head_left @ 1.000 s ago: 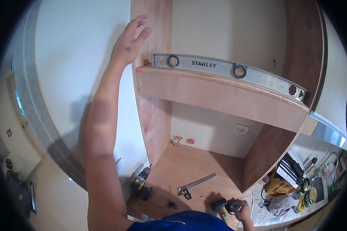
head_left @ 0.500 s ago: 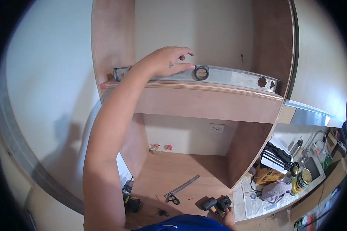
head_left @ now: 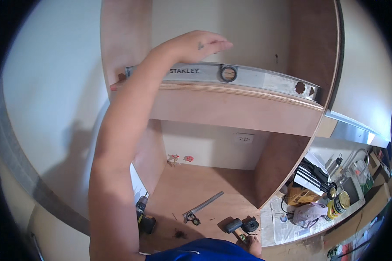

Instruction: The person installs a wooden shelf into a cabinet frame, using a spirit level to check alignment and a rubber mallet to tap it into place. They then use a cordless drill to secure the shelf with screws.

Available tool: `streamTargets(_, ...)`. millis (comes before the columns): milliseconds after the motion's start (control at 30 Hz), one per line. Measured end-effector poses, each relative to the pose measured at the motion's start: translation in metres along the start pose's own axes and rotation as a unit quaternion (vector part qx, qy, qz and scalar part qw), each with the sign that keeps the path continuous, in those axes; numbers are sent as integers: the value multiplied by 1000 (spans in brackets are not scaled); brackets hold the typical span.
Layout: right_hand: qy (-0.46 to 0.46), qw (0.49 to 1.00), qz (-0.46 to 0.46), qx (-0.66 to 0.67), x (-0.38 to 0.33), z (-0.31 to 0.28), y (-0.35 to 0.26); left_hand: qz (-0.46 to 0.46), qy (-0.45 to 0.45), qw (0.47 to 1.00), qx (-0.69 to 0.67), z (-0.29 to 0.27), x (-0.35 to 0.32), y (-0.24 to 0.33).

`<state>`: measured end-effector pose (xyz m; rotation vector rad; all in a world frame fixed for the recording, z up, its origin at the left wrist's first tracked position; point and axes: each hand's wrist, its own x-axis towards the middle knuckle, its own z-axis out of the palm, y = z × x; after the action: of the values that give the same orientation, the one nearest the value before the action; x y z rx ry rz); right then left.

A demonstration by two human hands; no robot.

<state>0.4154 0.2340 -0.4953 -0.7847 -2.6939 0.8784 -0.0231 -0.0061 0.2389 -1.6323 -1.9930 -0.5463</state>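
My left hand is raised above a long silver spirit level, its fingers stretched out and holding nothing. The level stands on edge along the front of a plywood shelf, with its round vial window near the middle; my left forearm hides part of its left end. At the lower right, my right hand closes on the handle of a hammer with a dark, blocky head. The hand's fingers are partly hidden. Right beside the hammer lies a black tape measure.
A combination square lies on the lower plywood panel, with a cordless drill to its left. Red valve handles and a wall socket are at the back. Rightward, a cluttered counter holds a yellow can and a cloth bundle.
My left hand has risen away from the level, its fingers now closer together. My right hand has moved slightly, and the hammer's head has shifted beside the tape measure. The view has tilted a little.
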Motion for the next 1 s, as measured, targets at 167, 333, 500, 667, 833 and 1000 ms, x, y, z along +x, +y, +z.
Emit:
streamTargets(167,13,998,-54,11,-1,-8,-1,-52,4,998,40,25,2,36)
streamTargets(333,20,997,-69,15,7,-11,2,-45,15,999,22,53,5,41)
streamTargets(500,27,997,-69,8,1,-10,8,-11,22,998,55,69,13,33)
streamTargets(667,37,997,-64,-16,-16,-11,4,38,17,997,69,70,59,-6)
streamTargets(833,47,998,-16,-23,-9,5,9,-11,-11,995,94,52,114,-71)
streamTargets(1000,50,999,-9,-10,-15,-24,-22,-37,-86,991,100,71,149,-102)
